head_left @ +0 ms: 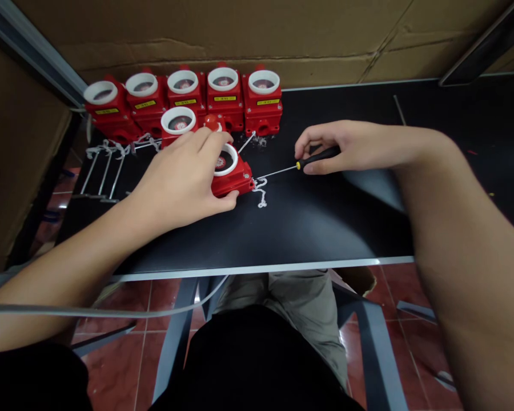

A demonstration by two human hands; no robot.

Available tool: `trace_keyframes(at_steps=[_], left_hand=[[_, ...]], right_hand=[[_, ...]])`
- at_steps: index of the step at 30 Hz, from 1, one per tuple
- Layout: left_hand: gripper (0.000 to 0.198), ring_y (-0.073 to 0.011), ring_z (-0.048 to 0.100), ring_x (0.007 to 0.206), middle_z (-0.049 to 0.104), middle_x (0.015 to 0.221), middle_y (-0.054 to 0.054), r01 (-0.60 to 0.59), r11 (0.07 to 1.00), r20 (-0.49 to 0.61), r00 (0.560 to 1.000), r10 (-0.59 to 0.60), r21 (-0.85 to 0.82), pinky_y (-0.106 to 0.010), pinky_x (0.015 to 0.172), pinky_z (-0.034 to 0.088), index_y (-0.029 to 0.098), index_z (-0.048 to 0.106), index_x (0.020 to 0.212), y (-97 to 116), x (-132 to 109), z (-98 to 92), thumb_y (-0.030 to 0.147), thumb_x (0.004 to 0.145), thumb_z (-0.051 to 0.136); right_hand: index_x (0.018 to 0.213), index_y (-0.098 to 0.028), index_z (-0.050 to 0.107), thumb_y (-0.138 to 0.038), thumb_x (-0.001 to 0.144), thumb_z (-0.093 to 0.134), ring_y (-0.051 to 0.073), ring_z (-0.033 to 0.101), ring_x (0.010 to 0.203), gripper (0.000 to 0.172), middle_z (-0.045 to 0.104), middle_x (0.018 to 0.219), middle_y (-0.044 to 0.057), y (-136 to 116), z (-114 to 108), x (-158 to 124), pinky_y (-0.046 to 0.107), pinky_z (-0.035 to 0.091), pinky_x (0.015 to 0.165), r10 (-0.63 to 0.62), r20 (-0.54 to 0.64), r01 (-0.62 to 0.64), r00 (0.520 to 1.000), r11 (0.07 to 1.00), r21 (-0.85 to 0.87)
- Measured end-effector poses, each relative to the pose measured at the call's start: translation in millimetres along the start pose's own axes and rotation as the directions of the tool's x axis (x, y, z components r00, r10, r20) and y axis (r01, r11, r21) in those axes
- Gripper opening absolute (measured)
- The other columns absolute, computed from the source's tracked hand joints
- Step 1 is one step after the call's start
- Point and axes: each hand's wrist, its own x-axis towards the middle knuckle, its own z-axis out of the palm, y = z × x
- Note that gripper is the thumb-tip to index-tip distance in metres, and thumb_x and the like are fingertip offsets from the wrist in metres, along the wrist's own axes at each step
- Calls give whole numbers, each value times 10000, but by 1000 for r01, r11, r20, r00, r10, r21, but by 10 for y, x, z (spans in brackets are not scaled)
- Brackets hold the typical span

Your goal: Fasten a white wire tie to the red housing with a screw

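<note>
My left hand [186, 177] is wrapped over a red box [235, 178] with a white-rimmed round window, pressing it against the black tabletop. Part of the box is hidden under my fingers. In my right hand [332, 148] is a screwdriver [319, 158] with a black handle and yellow collar, pinched between thumb and fingers. Its thin shaft points left, and the tip meets the box's right corner, where a knotted white cord [261, 194] hangs. Just behind my left hand sits another red box [171, 136] with a white-rimmed window.
Several similar red boxes [263, 108] stand in a row along the cardboard back wall [325, 40]. To the left lie several thin metal rods [105, 174] with white cord. A grey cable [154, 314] crosses below the table's front edge [261, 269].
</note>
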Motion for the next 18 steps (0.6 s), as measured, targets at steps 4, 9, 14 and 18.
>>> trace_keyframes(at_steps=[4,9,14,18], left_hand=[[794,-562,709,1553,791,1672,-135,4,1000,-6,1000,-4,-4,-785,1300,610,312,670,1736,-6,-6,2,535,989,818],[776,-561,719,1558,783,1683,-153,20,1000,13,1000,-21,18,-778,1297,620,283,662,1724,12,-4,-13,522,997,786],[775,-546,744,1534,809,1658,-124,-15,999,-5,1000,15,36,-770,1291,644,334,658,1729,0,-1,-10,497,989,822],[770,-557,747,1567,790,1701,-210,5,997,29,1000,-7,79,-770,1325,642,197,655,1737,73,-2,-55,476,1026,752]], right_hand=[[1052,-318,917,-809,830,1139,326,807,1110,583,881,1108,63,20,-18,10,500,642,1009,1,24,0,1000,1000,-7],[1104,-262,939,-806,907,1080,230,691,782,596,819,885,63,-39,9,-15,447,518,697,87,30,-88,996,996,15],[1045,-279,945,-872,972,984,254,683,827,598,841,923,93,-110,5,-43,486,495,737,79,20,-78,997,995,-58],[1021,-253,944,-1006,957,900,257,673,822,757,832,913,110,-109,-28,-25,495,502,759,85,49,-81,995,993,-82]])
